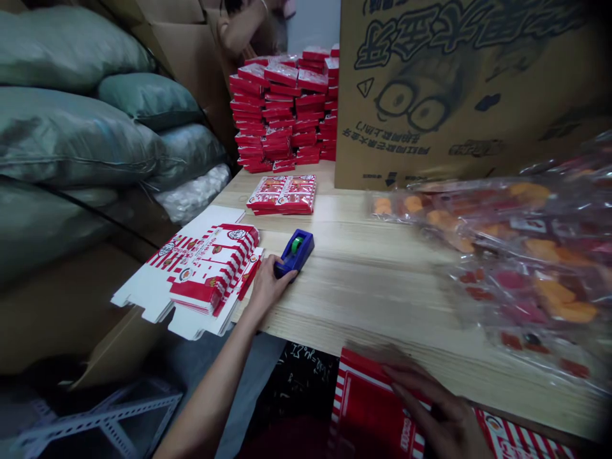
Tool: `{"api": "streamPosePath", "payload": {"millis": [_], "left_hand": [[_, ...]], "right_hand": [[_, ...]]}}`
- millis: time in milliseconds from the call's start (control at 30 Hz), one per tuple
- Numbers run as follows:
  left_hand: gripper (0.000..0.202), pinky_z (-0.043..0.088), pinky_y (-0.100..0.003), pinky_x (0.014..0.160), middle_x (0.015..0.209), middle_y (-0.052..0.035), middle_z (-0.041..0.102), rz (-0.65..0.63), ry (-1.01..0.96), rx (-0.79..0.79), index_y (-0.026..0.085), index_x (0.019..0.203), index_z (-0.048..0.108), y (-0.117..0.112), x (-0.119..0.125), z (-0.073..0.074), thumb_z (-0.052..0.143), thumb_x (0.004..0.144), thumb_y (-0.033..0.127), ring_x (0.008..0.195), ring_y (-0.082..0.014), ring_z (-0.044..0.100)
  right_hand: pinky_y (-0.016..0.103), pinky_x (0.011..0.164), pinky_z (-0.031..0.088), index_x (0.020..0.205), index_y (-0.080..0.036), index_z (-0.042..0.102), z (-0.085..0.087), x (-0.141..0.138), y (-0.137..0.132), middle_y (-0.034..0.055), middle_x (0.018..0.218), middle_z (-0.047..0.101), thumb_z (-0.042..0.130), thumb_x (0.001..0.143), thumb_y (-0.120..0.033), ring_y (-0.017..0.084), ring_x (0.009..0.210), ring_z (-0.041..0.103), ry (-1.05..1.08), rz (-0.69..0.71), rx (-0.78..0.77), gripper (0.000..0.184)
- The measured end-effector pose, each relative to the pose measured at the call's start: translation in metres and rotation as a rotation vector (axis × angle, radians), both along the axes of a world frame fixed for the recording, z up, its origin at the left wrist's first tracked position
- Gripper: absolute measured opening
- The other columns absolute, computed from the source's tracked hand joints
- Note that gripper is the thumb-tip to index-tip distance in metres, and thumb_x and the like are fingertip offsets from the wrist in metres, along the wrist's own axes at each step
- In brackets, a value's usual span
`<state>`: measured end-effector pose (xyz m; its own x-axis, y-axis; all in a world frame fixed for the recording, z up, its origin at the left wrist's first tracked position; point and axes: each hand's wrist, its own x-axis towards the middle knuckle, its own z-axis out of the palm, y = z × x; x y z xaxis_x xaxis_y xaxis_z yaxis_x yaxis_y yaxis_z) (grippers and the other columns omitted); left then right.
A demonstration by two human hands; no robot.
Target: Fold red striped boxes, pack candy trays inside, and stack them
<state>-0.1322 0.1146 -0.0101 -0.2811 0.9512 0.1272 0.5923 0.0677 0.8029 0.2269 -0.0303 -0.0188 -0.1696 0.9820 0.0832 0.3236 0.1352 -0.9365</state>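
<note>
At the near left part of the table, my left hand (271, 280) grips the near end of a blue tape dispenser (297, 252), which holds a green-cored roll. My right hand (442, 408), slightly blurred, has its fingers over a red carton with white stripes (370, 405) at the table's front edge. The carton's lower part runs out of the picture. Beside my left forearm lies a stack of flat printed red-and-white cartons (215, 264). Another striped printed carton (516, 437) shows partly behind my right hand.
Clear packs of orange and pink toy-like pieces (540, 255) cover the table's right side. Behind stand a large cardboard box (459, 95), a low pile of packed sets (283, 194) and a tall stack of red boxes (287, 115). Filled sacks (71, 134) rise at left; another person's arm (246, 29) is behind.
</note>
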Motion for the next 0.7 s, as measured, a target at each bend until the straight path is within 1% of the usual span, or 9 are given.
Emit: {"api": "streamPosePath", "payload": {"millis": [133,200,233,300,367,433,500,567,700], "left_hand": [[0.019,0.043,-0.042,0.104,0.098,-0.0098,0.074,-0.064,-0.172,-0.034,0.020,0.075,0.069,0.011,-0.012,0.012,0.075,0.075,0.039,0.121,-0.0305,0.062],[0.020,0.041,-0.042,0.107,0.096,-0.0116,0.076,-0.057,-0.250,-0.049,0.019,0.069,0.070,0.016,-0.012,0.015,0.073,0.076,0.038,0.129,-0.0321,0.059],[0.021,0.041,-0.043,0.107,0.099,-0.0127,0.077,-0.042,-0.289,-0.051,0.019,0.067,0.070,0.018,-0.011,0.016,0.073,0.074,0.038,0.130,-0.0331,0.059],[0.022,0.044,-0.043,0.103,0.112,-0.0154,0.076,0.001,-0.365,-0.045,0.017,0.067,0.070,0.019,-0.007,0.018,0.076,0.070,0.039,0.127,-0.0346,0.061],[0.027,0.047,-0.043,0.098,0.131,-0.0178,0.070,0.044,-0.437,-0.033,0.016,0.072,0.071,0.017,-0.004,0.022,0.079,0.067,0.041,0.123,-0.0349,0.064],[0.030,0.049,-0.041,0.094,0.142,-0.0192,0.063,0.075,-0.503,-0.024,0.015,0.074,0.072,0.014,-0.002,0.025,0.080,0.066,0.043,0.121,-0.0348,0.064],[0.030,0.051,-0.039,0.090,0.141,-0.0206,0.064,0.099,-0.565,-0.022,0.015,0.071,0.071,0.009,-0.003,0.027,0.080,0.066,0.043,0.119,-0.0345,0.064],[0.029,0.052,-0.038,0.084,0.135,-0.0215,0.067,0.122,-0.624,-0.020,0.015,0.066,0.069,0.002,-0.004,0.024,0.079,0.065,0.042,0.113,-0.0330,0.066],[0.030,0.054,-0.036,0.079,0.113,-0.0190,0.075,0.170,-0.688,0.006,0.014,0.061,0.067,-0.014,-0.008,0.006,0.081,0.059,0.040,0.092,-0.0256,0.070]], "right_hand": [[0.031,0.093,0.062,0.105,-0.034,0.083,0.008,-0.006,0.001,0.0050,0.112,0.082,0.070,0.091,-0.044,0.025,0.106,0.078,-0.012,0.021,0.049,0.022],[0.030,0.091,0.063,0.104,-0.033,0.083,0.014,-0.010,0.002,0.0059,0.111,0.082,0.069,0.092,-0.045,0.025,0.105,0.078,-0.012,0.032,0.080,0.023],[0.031,0.091,0.063,0.104,-0.033,0.084,0.016,-0.011,0.002,0.0063,0.110,0.082,0.069,0.092,-0.046,0.025,0.105,0.079,-0.015,0.033,0.092,0.023],[0.032,0.089,0.064,0.104,-0.034,0.083,0.020,-0.012,0.002,0.0061,0.109,0.082,0.068,0.093,-0.048,0.026,0.103,0.079,-0.024,0.030,0.107,0.024],[0.034,0.088,0.064,0.103,-0.035,0.083,0.021,-0.011,0.001,0.0054,0.109,0.082,0.067,0.093,-0.049,0.026,0.103,0.079,-0.031,0.030,0.112,0.023],[0.036,0.088,0.064,0.103,-0.036,0.083,0.021,-0.010,0.000,0.0050,0.109,0.082,0.068,0.092,-0.049,0.027,0.104,0.079,-0.039,0.037,0.100,0.023],[0.037,0.089,0.064,0.103,-0.035,0.083,0.019,-0.008,0.000,0.0051,0.110,0.082,0.068,0.092,-0.050,0.027,0.104,0.079,-0.043,0.038,0.091,0.023],[0.035,0.089,0.064,0.103,-0.035,0.083,0.015,-0.008,0.000,0.0049,0.110,0.082,0.069,0.092,-0.048,0.026,0.103,0.079,-0.041,0.031,0.091,0.023],[0.028,0.089,0.063,0.104,-0.034,0.083,0.011,-0.011,0.003,0.0038,0.109,0.083,0.070,0.092,-0.044,0.023,0.104,0.079,-0.039,0.018,0.114,0.021]]}}
